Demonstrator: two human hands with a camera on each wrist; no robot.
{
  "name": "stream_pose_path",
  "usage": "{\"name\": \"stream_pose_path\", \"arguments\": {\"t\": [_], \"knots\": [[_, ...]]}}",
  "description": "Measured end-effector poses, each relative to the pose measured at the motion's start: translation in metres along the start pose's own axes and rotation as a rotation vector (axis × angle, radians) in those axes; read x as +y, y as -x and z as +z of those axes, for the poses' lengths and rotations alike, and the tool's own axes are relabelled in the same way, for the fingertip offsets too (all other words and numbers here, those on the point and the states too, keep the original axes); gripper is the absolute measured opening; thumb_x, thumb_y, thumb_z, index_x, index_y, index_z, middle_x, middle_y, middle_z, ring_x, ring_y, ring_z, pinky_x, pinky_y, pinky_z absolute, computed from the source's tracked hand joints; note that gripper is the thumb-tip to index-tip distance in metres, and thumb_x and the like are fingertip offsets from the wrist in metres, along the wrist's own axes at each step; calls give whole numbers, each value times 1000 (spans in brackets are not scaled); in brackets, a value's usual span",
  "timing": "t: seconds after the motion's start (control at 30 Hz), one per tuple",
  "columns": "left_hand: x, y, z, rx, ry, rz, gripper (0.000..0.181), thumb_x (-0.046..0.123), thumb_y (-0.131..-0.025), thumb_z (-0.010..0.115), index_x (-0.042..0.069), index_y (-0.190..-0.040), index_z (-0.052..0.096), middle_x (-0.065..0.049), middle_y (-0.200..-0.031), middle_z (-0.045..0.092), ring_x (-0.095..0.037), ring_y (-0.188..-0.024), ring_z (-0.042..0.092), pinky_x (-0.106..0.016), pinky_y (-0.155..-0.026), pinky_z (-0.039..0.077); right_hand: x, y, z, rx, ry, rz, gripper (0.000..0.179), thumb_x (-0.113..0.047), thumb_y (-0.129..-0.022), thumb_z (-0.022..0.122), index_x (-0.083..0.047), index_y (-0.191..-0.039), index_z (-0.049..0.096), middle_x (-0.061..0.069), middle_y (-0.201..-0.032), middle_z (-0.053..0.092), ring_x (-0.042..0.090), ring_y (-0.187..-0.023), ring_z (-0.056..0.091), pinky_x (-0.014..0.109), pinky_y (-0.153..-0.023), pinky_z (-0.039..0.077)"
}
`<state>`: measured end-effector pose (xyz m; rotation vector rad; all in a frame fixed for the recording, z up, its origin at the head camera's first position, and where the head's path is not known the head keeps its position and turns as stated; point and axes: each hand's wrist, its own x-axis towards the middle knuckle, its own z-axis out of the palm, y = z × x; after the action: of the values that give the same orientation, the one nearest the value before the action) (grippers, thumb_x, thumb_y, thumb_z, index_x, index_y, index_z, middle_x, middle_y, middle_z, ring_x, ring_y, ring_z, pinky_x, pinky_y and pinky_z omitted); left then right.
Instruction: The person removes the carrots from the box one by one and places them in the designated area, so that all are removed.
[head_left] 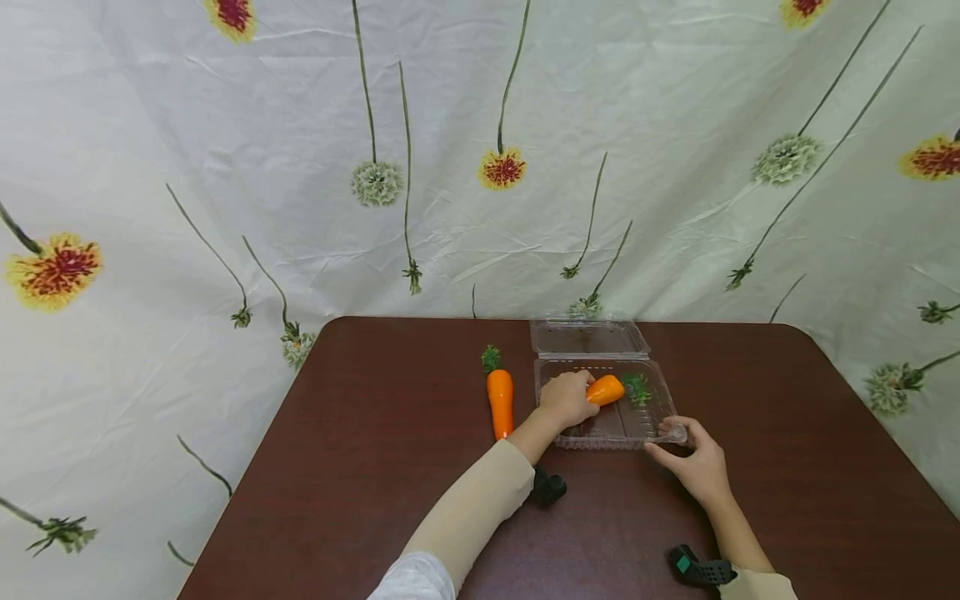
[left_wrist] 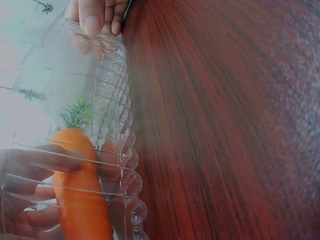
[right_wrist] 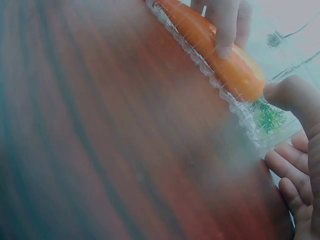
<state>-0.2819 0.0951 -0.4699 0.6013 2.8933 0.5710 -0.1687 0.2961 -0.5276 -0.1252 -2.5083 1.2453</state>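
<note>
My left hand (head_left: 567, 400) reaches into a clear plastic clamshell container (head_left: 592, 444) and grips an orange toy carrot (head_left: 606, 390) by its body. The carrot lies sideways, its green leafy top pointing right. In the left wrist view, fingers curl over the carrot (left_wrist: 82, 200) behind the ridged clear wall. My right hand (head_left: 701, 467) holds the container's front right corner, thumb at the front and fingers round the side. The right wrist view shows the carrot (right_wrist: 245, 80) just inside the scalloped edge. A second toy carrot (head_left: 500, 404) lies left of the container, its tip near my left forearm.
The container's lid (head_left: 588, 337) stands open toward the back edge of the dark brown table (head_left: 390, 467). Behind it hangs a pale cloth (head_left: 300, 108) with a flower print. Black wrist devices sit on both wrists, the right one (head_left: 701, 568) near the front.
</note>
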Motion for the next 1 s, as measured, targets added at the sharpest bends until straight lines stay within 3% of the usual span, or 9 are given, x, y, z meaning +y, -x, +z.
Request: {"name": "stream_pose_path", "arguments": {"t": [0.23,0.47,0.77,1.0], "knots": [[-1,3,-1,19,19,23,43,31,-87,74,19,-127,63,2,-105,66,-10,-72,56,-26,-57,44,0,1,0,-2,-4,-2,46,-20,-80,82,-5,-118,61,12,-109,68,-10,-88,51,15,-74,43],[0,4,-4,98,82,55,45,30,-87,73,19,-129,63,3,-108,65,-9,-76,58,-25,-59,45,1,0,0,-2,6,-5,48,-21,-80,82,-4,-119,60,12,-110,68,-8,-90,51,14,-76,42],[6,14,-16,186,396,38,48,31,-86,75,15,-129,62,-1,-109,68,-13,-90,64,-28,-73,51,-2,1,-1,-9,-10,-4,46,-21,-81,81,-4,-119,60,15,-111,68,-9,-91,50,14,-77,41],[7,22,-26,200,489,18,52,32,-87,75,17,-133,57,-2,-103,67,-13,-79,62,-28,-66,51,-2,1,-1,-4,-23,-13,46,-19,-80,82,-3,-118,60,16,-110,68,-11,-90,50,10,-77,40]]}}
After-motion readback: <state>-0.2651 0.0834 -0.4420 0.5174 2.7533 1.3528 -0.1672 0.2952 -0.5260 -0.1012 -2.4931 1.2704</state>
